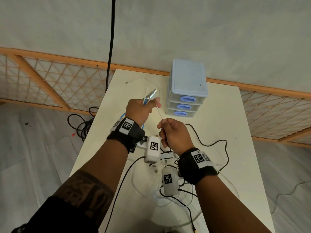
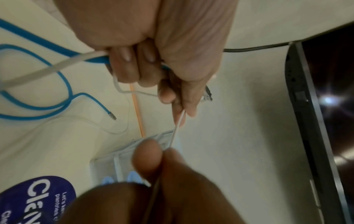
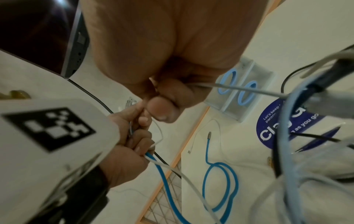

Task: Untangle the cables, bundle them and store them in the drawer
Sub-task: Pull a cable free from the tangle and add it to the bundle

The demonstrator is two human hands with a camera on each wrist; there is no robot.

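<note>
right hand (image 3: 172, 72) pinches thin white cable (image 3: 249, 91); left hand (image 3: 126, 145) grips blue cable (image 3: 166, 186).

Black wristbands (image 1: 127, 137) on both wrists, white patches with black square-code markers, white camera pods (image 1: 152, 149) bearing the same codes clipped at each band, dark tattoo (image 1: 87, 190) along left forearm, black sleeve (image 1: 58, 216) at left elbow

worktop (image 1: 218, 115): cream, pale
screen (image 1: 50, 81): wooden lattice, on floor behind
sticker (image 3: 272, 130): blue, round, white lettering
</note>
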